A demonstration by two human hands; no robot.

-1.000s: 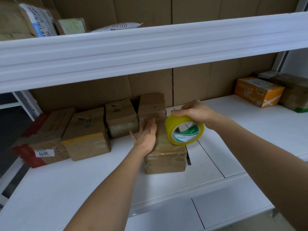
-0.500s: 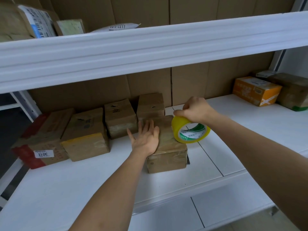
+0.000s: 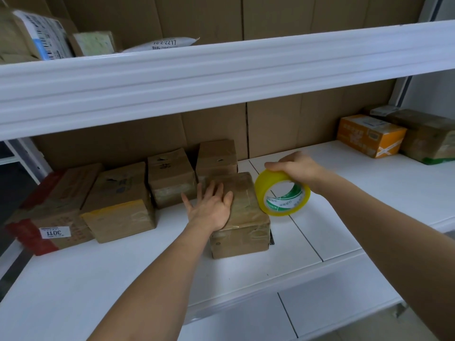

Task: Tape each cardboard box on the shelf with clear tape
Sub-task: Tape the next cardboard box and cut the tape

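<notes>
White metal shelf [image 3: 98, 279] carrying five brown taped cardboard boxes: four in a row at the back, the leftmost labelled "3011" [image 3: 53, 233]; the fifth, the front brown box [image 3: 240, 217], stands forward. Left hand [image 3: 211, 207] rests flat on it, fingers straight. Right hand [image 3: 299, 167] grasps one yellow tape roll [image 3: 280, 193], just right of that box.
</notes>
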